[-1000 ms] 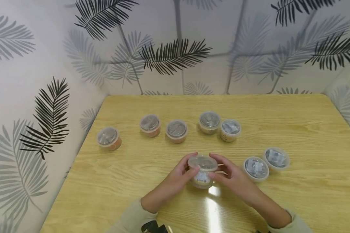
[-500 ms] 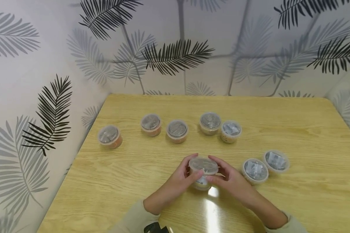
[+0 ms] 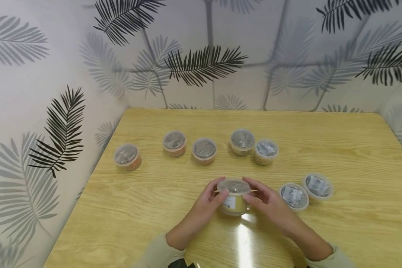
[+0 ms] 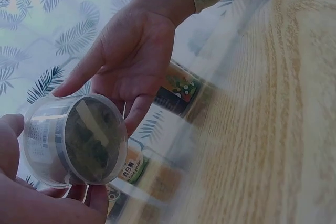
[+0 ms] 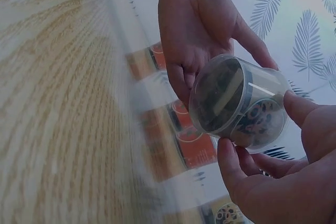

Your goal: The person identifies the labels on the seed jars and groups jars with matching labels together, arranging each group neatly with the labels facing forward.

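Note:
A round clear plastic tub (image 3: 236,206) with a lid is held between both hands, above the front middle of the table. It shows a yellow side band and a white printed sticker. The left hand (image 3: 205,206) grips its left side, thumb on the front near the rim. From the right, the right hand (image 3: 273,206) grips it with the thumb at the front. In the left wrist view the tub (image 4: 94,140) is seen tilted, dark contents showing through its clear end. The right wrist view shows a cartoon print on the tub (image 5: 257,124), with fingers around it.
Several similar lidded tubs stand on the wooden table (image 3: 154,208): an orange tub (image 3: 127,157) at far left, others along the back. Nearest the right hand are a tub (image 3: 293,196) and another tub (image 3: 317,186) close together. A leaf-patterned wall (image 3: 194,93) rises behind.
The tub has been turned in the hands: the sticker sits farther left and more yellow band shows. The thumbs have moved apart across its front. The tubs on the table stay put.

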### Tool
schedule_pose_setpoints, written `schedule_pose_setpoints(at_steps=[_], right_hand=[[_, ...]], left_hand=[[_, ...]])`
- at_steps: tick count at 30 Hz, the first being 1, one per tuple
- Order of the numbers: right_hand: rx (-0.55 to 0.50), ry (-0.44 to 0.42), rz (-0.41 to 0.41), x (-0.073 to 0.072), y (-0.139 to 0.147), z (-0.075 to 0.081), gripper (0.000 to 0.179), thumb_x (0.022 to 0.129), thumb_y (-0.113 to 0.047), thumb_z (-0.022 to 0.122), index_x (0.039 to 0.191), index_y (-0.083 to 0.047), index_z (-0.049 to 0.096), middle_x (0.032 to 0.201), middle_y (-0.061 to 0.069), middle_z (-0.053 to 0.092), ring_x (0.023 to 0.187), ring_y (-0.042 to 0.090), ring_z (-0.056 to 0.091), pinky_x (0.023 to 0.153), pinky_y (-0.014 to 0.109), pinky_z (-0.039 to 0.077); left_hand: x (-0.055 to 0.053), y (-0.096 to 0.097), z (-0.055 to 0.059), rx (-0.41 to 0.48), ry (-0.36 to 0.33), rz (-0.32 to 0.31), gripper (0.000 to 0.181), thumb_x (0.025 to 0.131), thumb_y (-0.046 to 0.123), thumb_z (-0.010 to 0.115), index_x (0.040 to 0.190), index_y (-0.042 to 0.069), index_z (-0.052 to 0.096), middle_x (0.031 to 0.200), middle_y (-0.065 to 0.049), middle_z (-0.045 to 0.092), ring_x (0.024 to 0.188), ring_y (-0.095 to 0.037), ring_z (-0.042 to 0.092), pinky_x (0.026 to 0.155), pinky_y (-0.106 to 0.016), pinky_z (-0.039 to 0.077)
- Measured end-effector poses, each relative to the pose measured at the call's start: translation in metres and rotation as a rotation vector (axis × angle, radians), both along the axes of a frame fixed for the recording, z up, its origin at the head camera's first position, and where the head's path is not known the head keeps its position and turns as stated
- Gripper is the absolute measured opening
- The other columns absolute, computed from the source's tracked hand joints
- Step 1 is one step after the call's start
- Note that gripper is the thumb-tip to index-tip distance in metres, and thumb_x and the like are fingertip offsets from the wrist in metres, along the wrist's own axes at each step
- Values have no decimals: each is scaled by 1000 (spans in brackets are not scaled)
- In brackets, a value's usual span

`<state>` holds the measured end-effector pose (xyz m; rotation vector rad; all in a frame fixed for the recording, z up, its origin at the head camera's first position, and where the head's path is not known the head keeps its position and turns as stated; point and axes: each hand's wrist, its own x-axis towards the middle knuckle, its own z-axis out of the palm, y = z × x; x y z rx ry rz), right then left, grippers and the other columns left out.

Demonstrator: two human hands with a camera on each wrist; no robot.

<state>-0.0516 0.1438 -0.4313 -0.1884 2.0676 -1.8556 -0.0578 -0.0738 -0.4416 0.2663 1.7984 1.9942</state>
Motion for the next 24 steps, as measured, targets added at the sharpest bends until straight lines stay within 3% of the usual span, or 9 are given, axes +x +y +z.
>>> schedule_pose_setpoints(at_steps=[6,15,24], right_hand=[[13,26,9,-1,4,-5,54,90,-21,62,139,-10,41,119,17,54,106,26,54,83,29,49],[-89,4,106,-2,2,-7,65,91,-14,61,146,-12,27,138,15,40,122,31,43,90,29,46],[-105,-66,69,-6,16,1,64,91,-14,60,145,-19,26,134,17,44,118,29,48,91,30,46]], left_hand=[[1,2,-5,22,-16,-26,56,98,36,46,145,14,25,137,-7,37,121,-20,38,103,-35,33],[-1,1,-2,38,-39,-1,56,99,39,41,144,9,26,144,-8,32,131,-21,31,106,-40,29],[-10,15,3,59,-34,-27,53,101,38,35,144,8,27,142,-12,34,131,-23,31,107,-44,26]])
